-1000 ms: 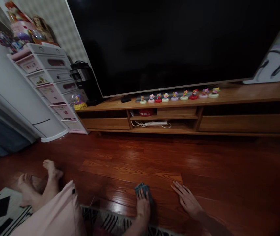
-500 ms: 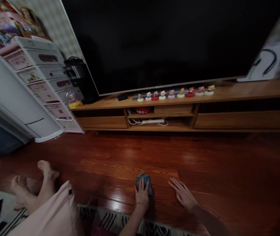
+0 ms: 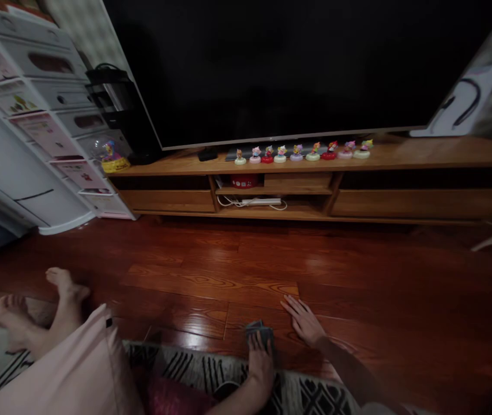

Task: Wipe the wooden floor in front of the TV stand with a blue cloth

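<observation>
A folded blue-grey cloth (image 3: 259,331) lies on the wooden floor, close to the edge of the patterned rug. My left hand (image 3: 261,358) is pressed on top of it, fingers stretched over its near part, so some of the cloth is hidden beneath them. To the right and a little farther forward, my right hand (image 3: 303,320) rests flat on the bare boards. Its fingers are extended and hold nothing.
A long wooden TV stand (image 3: 168,200) spans the far side, bearing a row of small figurines (image 3: 296,153) and a large television (image 3: 271,69). Another person's bare feet (image 3: 62,285) and a pale pink cushion (image 3: 77,366) are at left. The black-and-white rug (image 3: 189,366) borders the floor.
My left hand has drawn the cloth back toward the rug and slightly right. The right hand stays flat on the floor. The view has shifted a little.
</observation>
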`<move>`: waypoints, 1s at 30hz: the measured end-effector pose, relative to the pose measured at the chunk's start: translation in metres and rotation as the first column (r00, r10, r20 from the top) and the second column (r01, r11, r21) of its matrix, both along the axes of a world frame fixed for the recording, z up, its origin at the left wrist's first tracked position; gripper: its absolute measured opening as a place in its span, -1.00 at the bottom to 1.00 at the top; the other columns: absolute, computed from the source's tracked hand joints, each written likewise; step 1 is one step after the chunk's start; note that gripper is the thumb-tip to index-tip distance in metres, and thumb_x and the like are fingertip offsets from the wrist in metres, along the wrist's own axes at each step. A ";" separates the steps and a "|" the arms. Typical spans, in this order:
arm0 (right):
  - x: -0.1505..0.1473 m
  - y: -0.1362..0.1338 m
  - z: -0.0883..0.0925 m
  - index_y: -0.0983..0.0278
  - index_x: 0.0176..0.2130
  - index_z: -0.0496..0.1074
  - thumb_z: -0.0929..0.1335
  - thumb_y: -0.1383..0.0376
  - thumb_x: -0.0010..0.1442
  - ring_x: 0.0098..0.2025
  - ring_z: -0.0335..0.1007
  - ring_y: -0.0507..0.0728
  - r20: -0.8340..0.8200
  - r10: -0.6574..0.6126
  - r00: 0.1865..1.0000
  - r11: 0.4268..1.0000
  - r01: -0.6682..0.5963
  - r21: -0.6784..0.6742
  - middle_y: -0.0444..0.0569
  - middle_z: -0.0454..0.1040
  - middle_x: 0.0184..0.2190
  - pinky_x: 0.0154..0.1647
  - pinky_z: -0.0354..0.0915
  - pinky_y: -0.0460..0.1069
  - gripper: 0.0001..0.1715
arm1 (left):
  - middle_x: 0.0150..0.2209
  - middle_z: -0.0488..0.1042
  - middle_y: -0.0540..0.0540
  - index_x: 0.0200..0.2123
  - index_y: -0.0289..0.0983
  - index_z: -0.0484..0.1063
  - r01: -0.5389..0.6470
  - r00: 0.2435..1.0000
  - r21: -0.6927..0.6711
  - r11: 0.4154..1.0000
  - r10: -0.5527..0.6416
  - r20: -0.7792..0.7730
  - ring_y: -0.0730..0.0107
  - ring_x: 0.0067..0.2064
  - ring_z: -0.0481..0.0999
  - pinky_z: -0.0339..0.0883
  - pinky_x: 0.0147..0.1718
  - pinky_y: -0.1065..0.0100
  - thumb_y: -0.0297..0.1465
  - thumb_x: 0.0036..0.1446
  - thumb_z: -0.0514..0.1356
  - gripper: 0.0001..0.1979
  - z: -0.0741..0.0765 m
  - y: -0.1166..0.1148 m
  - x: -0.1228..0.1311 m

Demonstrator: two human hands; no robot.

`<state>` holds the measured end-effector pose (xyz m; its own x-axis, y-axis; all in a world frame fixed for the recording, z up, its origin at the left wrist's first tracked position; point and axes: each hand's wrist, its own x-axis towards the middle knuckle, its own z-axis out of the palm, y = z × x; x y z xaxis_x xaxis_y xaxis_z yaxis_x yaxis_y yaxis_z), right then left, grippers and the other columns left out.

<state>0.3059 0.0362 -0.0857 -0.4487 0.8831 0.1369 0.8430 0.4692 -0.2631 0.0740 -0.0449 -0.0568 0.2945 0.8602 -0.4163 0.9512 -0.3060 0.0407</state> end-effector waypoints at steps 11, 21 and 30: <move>0.001 0.001 -0.004 0.02 0.43 -0.09 0.17 0.47 0.15 0.45 -0.10 0.11 -0.004 0.004 1.000 0.999 -0.004 0.036 -0.16 -0.03 0.44 0.40 0.00 0.18 -0.06 | 0.44 -0.01 -0.11 0.41 0.01 -0.03 -0.146 0.988 0.185 0.972 0.152 -0.019 0.03 0.41 0.01 0.05 0.27 -0.13 -0.53 0.25 -0.01 -0.30 0.036 0.088 -0.065; -0.004 -0.004 0.009 0.07 0.44 -0.10 0.15 0.46 0.19 0.44 -0.07 0.12 0.010 -0.004 1.000 0.999 0.003 0.041 -0.09 -0.01 0.44 0.39 -0.01 0.20 -0.10 | 0.36 0.19 -0.28 0.36 -0.14 0.18 -0.135 0.984 0.183 0.974 0.152 -0.088 -0.15 0.34 0.18 0.05 0.24 -0.25 -0.52 0.26 0.01 -0.39 0.014 0.030 -0.051; -0.005 -0.005 0.009 0.06 0.44 -0.10 0.15 0.46 0.19 0.44 -0.07 0.11 -0.004 -0.010 1.000 1.000 0.010 0.011 -0.11 -0.01 0.44 0.40 -0.04 0.19 -0.10 | 0.43 0.00 -0.23 0.42 -0.14 0.01 -0.148 0.987 0.125 0.981 0.154 -0.038 -0.06 0.41 -0.01 -0.08 0.31 -0.17 -0.50 0.22 0.04 -0.30 0.042 0.079 -0.063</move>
